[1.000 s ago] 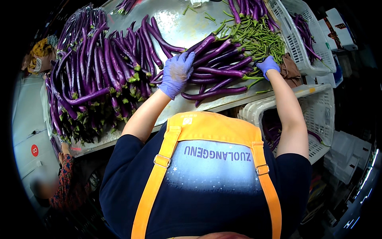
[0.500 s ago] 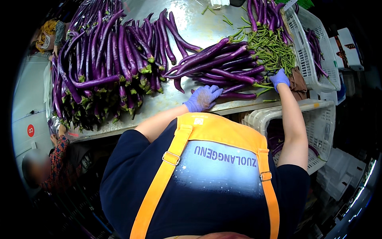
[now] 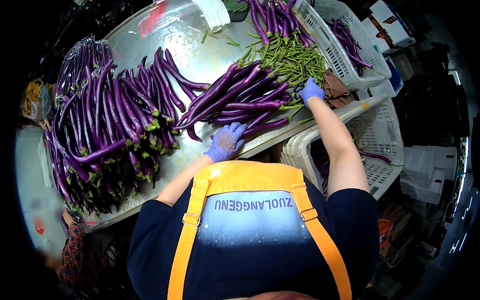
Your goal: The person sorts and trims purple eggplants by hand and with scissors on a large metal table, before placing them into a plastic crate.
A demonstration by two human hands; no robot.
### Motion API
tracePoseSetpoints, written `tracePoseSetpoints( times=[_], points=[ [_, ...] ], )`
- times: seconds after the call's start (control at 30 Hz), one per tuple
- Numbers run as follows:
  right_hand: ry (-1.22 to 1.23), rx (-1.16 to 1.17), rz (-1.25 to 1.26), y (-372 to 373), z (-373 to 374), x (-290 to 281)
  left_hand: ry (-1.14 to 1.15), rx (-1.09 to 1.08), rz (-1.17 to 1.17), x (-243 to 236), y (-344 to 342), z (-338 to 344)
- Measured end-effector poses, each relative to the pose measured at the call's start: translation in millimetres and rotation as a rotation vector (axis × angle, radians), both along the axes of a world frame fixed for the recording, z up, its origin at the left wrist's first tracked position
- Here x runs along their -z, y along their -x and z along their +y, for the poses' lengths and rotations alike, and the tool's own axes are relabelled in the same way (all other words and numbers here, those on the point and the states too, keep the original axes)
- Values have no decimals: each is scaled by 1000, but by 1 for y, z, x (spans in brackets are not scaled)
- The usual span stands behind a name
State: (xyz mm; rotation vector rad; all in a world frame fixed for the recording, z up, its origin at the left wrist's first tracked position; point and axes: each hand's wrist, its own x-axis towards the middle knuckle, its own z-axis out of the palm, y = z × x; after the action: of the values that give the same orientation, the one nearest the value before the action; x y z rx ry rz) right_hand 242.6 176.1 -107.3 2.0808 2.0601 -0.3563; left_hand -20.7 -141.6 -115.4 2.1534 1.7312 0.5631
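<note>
1. The metal bench [image 3: 200, 60] spans the upper part of the view and carries most of the things.
2. On its left lies the big eggplant heap [image 3: 110, 120], green caps mostly facing the near edge.
3. A white lower crate [image 3: 385, 120] stands at the right, beyond the bench's near edge, with some eggplants inside.
4. Above it, a white upper crate [image 3: 325, 42] also holds eggplants.
5. The loose eggplant pile [image 3: 237, 95] lies mid-bench between both hands, stalks pointing right.
6. Short green stems [image 3: 292, 60] are scattered thickly just beyond those stalks.
7. A brown cloth [image 3: 336, 90] lies beside the right hand [image 3: 312, 91], whose fingers are curled near the stalk ends around something dark, too small to identify; I cannot tell whether they are clamped.
8. The gloved left hand [image 3: 226, 142] lies over the nearest eggplant [image 3: 267, 126]; its grip cannot be told.
</note>
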Motion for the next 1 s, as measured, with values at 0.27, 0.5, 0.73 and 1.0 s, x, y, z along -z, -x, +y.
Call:
tracePoseSetpoints(
  times=[0.27,0.5,0.73,1.0],
  points=[
    [266,101,313,-24,22,5,107,-20,-78,-8,-3,0],
    [445,221,696,-41,21,-36,137,1,-36,-3,6,-1],
    [-317,26,773,-82,25,-35,202,3,-3,-4,-6,23],
    [185,406,1491,-66,-48,-163,374,-43,-507,-29,-3,20]
  ],
)
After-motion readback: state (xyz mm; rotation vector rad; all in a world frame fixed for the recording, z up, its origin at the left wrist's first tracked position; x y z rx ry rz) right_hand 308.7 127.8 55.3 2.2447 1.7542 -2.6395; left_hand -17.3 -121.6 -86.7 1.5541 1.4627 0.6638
